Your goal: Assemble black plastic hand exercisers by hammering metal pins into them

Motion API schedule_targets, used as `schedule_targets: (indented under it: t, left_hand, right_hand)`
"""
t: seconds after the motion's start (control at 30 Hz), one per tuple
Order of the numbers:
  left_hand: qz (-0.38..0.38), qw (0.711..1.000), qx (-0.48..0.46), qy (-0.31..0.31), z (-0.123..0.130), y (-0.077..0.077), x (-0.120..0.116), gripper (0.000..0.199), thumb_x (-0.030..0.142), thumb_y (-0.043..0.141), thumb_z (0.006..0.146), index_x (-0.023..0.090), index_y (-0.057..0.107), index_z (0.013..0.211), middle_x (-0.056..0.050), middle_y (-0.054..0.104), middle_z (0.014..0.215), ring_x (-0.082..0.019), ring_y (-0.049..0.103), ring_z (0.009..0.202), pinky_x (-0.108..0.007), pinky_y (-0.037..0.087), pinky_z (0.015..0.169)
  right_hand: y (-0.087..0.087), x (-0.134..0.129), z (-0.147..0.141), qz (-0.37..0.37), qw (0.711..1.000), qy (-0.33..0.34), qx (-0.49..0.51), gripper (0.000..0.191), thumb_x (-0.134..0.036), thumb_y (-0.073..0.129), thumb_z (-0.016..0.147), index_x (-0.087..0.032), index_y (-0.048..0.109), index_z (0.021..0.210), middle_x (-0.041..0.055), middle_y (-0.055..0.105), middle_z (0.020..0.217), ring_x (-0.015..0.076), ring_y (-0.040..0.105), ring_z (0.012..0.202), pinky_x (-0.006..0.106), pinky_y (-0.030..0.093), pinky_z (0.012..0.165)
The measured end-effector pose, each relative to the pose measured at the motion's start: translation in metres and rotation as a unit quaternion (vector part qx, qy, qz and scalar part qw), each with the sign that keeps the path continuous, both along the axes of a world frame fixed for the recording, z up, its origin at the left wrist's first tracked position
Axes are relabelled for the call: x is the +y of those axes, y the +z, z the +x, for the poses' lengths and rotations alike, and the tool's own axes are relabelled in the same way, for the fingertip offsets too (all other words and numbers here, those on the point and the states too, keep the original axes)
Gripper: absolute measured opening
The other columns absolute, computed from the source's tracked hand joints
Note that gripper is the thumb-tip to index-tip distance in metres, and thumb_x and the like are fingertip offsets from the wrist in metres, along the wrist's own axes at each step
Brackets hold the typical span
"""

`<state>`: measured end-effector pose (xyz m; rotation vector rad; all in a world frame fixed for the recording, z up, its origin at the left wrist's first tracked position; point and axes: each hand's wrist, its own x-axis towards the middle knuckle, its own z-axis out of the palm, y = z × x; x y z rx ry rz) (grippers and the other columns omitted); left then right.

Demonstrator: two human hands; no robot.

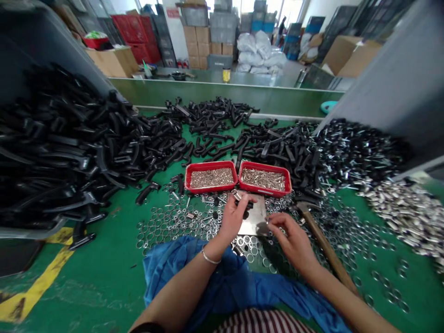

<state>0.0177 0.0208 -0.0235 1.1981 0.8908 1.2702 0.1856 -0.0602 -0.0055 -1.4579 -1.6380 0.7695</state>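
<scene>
My left hand [233, 216] is closed on a small black part with a silvery coil-like end [237, 196], above the left side of a flat metal plate [255, 221]. My right hand [294, 243] is at the plate's right edge, thumb and forefinger pinched together. A tiny shiny piece shows at those fingertips, too small to name. Loose metal rings [163, 222] lie around the plate, with a few springs and screws among them. Just behind it stand two red trays: the left tray [211, 188] holds tiny metal pieces, the right tray [265, 190] thin metal pins.
A hammer [324, 243] with a wooden handle lies right of my right hand. Black curved handles [104, 148] are heaped at left and back. Small metal-and-black parts [360, 143] and silvery cylinders [409, 212] pile up at right. Blue cloth [194, 263] lies under my forearms.
</scene>
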Motion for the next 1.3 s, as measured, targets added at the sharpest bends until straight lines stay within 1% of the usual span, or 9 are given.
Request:
schedule_targets:
  t: [0.1, 0.3, 0.47, 0.6, 0.67, 0.8, 1.0, 1.2, 1.3]
  left_hand:
    - [0.091, 0.993, 0.069, 0.03, -0.002, -0.002, 0.002, 0.022, 0.036, 0.047, 0.099, 0.019, 0.061, 0.097, -0.005, 0.064, 0.096, -0.017, 0.058, 0.094, -0.031, 0.044, 0.09]
    - [0.117, 0.982, 0.14, 0.044, -0.001, -0.013, 0.003, 0.019, 0.034, 0.044, 0.1, 0.019, 0.055, 0.1, -0.006, 0.059, 0.098, -0.018, 0.056, 0.096, -0.033, 0.043, 0.092]
    - [0.104, 0.981, 0.162, 0.031, -0.001, -0.013, 0.001, 0.019, 0.036, 0.043, 0.1, 0.02, 0.054, 0.099, -0.005, 0.059, 0.096, -0.018, 0.056, 0.092, -0.032, 0.043, 0.088]
    - [0.098, 0.983, 0.157, 0.009, 0.0, -0.01, 0.0, 0.02, 0.036, 0.043, 0.1, 0.02, 0.055, 0.102, -0.007, 0.06, 0.1, -0.02, 0.057, 0.097, -0.034, 0.042, 0.092]
    - [0.102, 0.983, 0.152, 0.0, -0.001, -0.007, 0.0, 0.019, 0.035, 0.044, 0.1, 0.02, 0.055, 0.101, -0.008, 0.06, 0.101, -0.021, 0.056, 0.098, -0.035, 0.042, 0.093]
    - [0.116, 0.985, 0.13, -0.006, -0.005, -0.002, 0.001, 0.018, 0.035, 0.047, 0.098, 0.02, 0.056, 0.098, -0.006, 0.059, 0.097, -0.02, 0.056, 0.094, -0.033, 0.042, 0.091]
    - [0.11, 0.988, 0.107, 0.002, -0.007, 0.0, 0.002, 0.019, 0.035, 0.045, 0.099, 0.02, 0.057, 0.099, -0.006, 0.059, 0.098, -0.02, 0.056, 0.097, -0.033, 0.041, 0.094]
    - [0.176, 0.975, 0.13, -0.022, -0.014, 0.0, 0.003, 0.017, 0.033, 0.047, 0.098, 0.02, 0.058, 0.098, -0.007, 0.062, 0.103, -0.021, 0.056, 0.102, -0.036, 0.04, 0.098]
    - [0.093, 0.988, 0.121, -0.026, -0.009, -0.006, 0.004, 0.022, 0.04, 0.05, 0.096, 0.021, 0.059, 0.098, -0.006, 0.064, 0.098, -0.022, 0.058, 0.095, -0.037, 0.042, 0.094]
  right_hand:
    - [0.001, 0.032, -0.014, -0.094, 0.964, -0.073, 0.239, 0.026, -0.04, 0.063, 0.091, -0.024, 0.06, 0.112, 0.0038, 0.067, 0.099, 0.0179, 0.065, 0.086, 0.036, 0.054, 0.082]
    - [-0.013, 0.057, -0.032, -0.225, 0.874, 0.01, 0.431, 0.026, -0.043, 0.071, 0.085, -0.02, 0.063, 0.092, -0.0008, 0.066, 0.077, 0.0095, 0.06, 0.063, 0.025, 0.053, 0.064]
    - [-0.011, 0.051, -0.02, -0.21, 0.92, 0.055, 0.326, 0.026, -0.041, 0.072, 0.084, -0.022, 0.058, 0.094, -0.0014, 0.067, 0.076, 0.0134, 0.064, 0.063, 0.03, 0.054, 0.065]
    - [-0.006, 0.047, -0.016, -0.057, 0.995, 0.017, 0.085, 0.021, -0.039, 0.07, 0.083, -0.023, 0.059, 0.091, 0.0014, 0.067, 0.08, 0.0196, 0.065, 0.073, 0.035, 0.052, 0.071]
    - [-0.003, 0.047, -0.016, -0.036, 0.999, 0.015, 0.028, 0.018, -0.038, 0.067, 0.085, -0.023, 0.058, 0.089, 0.0016, 0.066, 0.078, 0.0203, 0.064, 0.071, 0.036, 0.052, 0.07]
    - [0.005, 0.05, -0.014, -0.134, 0.982, 0.105, 0.076, 0.019, -0.04, 0.06, 0.091, -0.024, 0.049, 0.091, -0.0032, 0.064, 0.067, 0.0179, 0.064, 0.057, 0.033, 0.052, 0.06]
    - [0.005, 0.054, -0.022, 0.039, 0.995, 0.04, -0.086, 0.015, -0.035, 0.062, 0.089, -0.023, 0.057, 0.095, 0.0081, 0.069, 0.09, 0.0244, 0.067, 0.083, 0.04, 0.052, 0.078]
    - [0.002, 0.054, -0.017, -0.171, 0.97, 0.119, 0.124, 0.026, -0.048, 0.052, 0.095, -0.024, 0.047, 0.089, -0.001, 0.067, 0.072, 0.0167, 0.062, 0.051, 0.033, 0.052, 0.057]
    - [0.018, 0.054, -0.011, -0.109, 0.988, 0.083, -0.068, 0.034, -0.056, 0.051, 0.093, -0.022, 0.056, 0.092, 0.004, 0.068, 0.076, 0.0196, 0.062, 0.058, 0.033, 0.049, 0.057]
